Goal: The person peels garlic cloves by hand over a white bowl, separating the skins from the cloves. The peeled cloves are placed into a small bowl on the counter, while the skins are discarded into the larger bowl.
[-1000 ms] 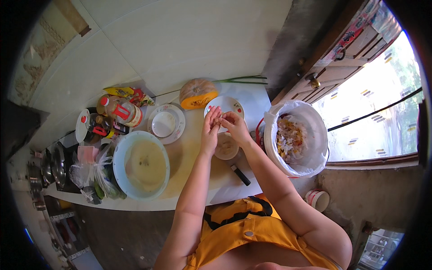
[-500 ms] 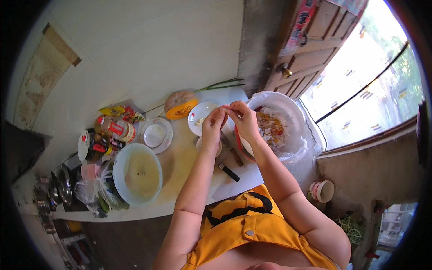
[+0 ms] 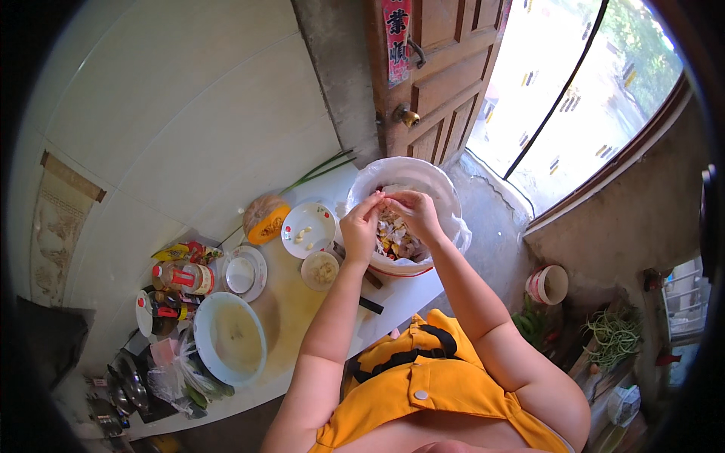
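My left hand (image 3: 361, 230) and my right hand (image 3: 417, 217) meet fingertip to fingertip above a lined waste bin (image 3: 447, 185). Both are closed in a pinch; whatever small thing lies between the fingertips is too small to make out. Peelings and scraps (image 3: 396, 240) fill much of the bin below them. Left of my left hand sits a white plate (image 3: 320, 214) with a few pale garlic cloves (image 3: 302, 235). Nearer to me, a small bowl (image 3: 320, 271) holds pale pieces. Partly behind my left forearm lies a knife with a black handle (image 3: 370, 305).
A cut pumpkin (image 3: 266, 223) and green onions (image 3: 321, 167) lie along the wall. Stacked dishes (image 3: 257, 291), bottles (image 3: 185, 277) and a light blue basin of cloudy water (image 3: 262, 336) crowd the counter's left. Beyond the bin stands an open wooden door (image 3: 445, 79).
My view has turned to the right. Both hands, still pinched together, have shifted from beside the plate to over the bin, and the plate and small bowl now show more fully.
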Demonstrator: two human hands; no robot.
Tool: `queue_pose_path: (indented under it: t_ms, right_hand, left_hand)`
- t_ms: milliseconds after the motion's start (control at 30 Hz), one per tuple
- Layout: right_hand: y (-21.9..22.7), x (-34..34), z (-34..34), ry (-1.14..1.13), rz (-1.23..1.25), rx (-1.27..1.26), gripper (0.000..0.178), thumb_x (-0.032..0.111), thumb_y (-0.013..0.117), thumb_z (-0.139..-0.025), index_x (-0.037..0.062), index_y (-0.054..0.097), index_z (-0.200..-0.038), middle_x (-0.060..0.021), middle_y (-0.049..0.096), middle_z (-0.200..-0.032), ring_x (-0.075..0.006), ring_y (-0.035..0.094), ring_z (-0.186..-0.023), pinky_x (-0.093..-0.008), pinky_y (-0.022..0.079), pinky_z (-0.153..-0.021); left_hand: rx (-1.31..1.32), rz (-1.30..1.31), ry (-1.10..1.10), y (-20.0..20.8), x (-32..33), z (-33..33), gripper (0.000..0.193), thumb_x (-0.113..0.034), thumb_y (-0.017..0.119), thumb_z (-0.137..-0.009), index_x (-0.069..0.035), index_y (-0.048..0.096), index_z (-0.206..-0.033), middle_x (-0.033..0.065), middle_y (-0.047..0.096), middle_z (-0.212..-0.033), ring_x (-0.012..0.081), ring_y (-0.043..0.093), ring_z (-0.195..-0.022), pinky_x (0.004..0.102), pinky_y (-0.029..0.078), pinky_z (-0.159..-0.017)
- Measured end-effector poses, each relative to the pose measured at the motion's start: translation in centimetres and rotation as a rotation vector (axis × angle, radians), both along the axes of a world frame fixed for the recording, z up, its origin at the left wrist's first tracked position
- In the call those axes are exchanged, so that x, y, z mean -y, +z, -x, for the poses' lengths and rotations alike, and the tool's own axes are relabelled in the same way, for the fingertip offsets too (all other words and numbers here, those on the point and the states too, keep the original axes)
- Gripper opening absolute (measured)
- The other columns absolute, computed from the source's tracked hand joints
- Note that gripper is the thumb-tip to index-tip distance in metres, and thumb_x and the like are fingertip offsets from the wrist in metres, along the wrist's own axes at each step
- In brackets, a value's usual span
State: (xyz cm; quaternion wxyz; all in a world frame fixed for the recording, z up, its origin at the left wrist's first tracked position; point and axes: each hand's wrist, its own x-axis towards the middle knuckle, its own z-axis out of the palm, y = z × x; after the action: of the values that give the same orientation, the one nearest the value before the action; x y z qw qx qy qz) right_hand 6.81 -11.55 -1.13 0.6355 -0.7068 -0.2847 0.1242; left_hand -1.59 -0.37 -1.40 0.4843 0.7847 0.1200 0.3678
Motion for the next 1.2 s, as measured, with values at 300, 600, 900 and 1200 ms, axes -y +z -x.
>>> queue_pose_path:
  t_ms: [300, 600, 900, 1200]
  right_hand:
    - [-1.4, 1.7, -2.0, 0.141, -0.028, -0.313, 0.020, 0.013, 0.063, -0.085, -0.0056, 0.068, -0.091, -0.0056, 0.067, -0.080, -0.0095, 0.061, -0.073, -0.0233, 0.050, -0.069]
    - [-2.5, 2.2, -2.7, 0.151, -0.008, -0.202, 0.016, 0.008, 0.064, -0.083, -0.0064, 0.067, -0.088, -0.0079, 0.068, -0.077, -0.0105, 0.063, -0.073, -0.0241, 0.051, -0.069]
    - [-2.2, 1.8, -2.3, 0.064, 0.010, -0.222, 0.012, 0.005, 0.060, -0.082, -0.0055, 0.065, -0.087, -0.0040, 0.064, -0.078, -0.0086, 0.059, -0.070, -0.0221, 0.049, -0.066]
    - [-2.8, 1.6, -2.3, 0.081, -0.111, -0.274, 0.017, 0.010, 0.064, -0.082, -0.0055, 0.066, -0.090, -0.0062, 0.068, -0.081, -0.0093, 0.061, -0.074, -0.0226, 0.049, -0.068]
  left_hand:
    - [-0.050, -0.286, -0.015, -0.5, 0.3, -0.7, 0.025, 0.002, 0.062, -0.078, -0.008, 0.069, -0.099, 0.0102, 0.068, -0.098, 0.0224, 0.066, -0.090, 0.0307, 0.053, -0.079]
    - [-0.097, -0.408, -0.024, -0.5, 0.8, -1.0, 0.024, -0.001, 0.064, -0.077, -0.009, 0.069, -0.098, 0.0089, 0.068, -0.097, 0.0234, 0.065, -0.091, 0.0323, 0.052, -0.080]
    - [-0.156, -0.176, -0.063, -0.1, 1.1, -0.9, 0.023, -0.002, 0.063, -0.080, -0.006, 0.068, -0.102, 0.0099, 0.069, -0.096, 0.0190, 0.067, -0.084, 0.0287, 0.053, -0.076]
    - [-0.210, 0.070, -0.115, -0.8, 0.4, -1.3, 0.022, -0.002, 0.062, -0.082, -0.003, 0.067, -0.103, 0.0100, 0.069, -0.096, 0.0133, 0.067, -0.084, 0.0252, 0.052, -0.076]
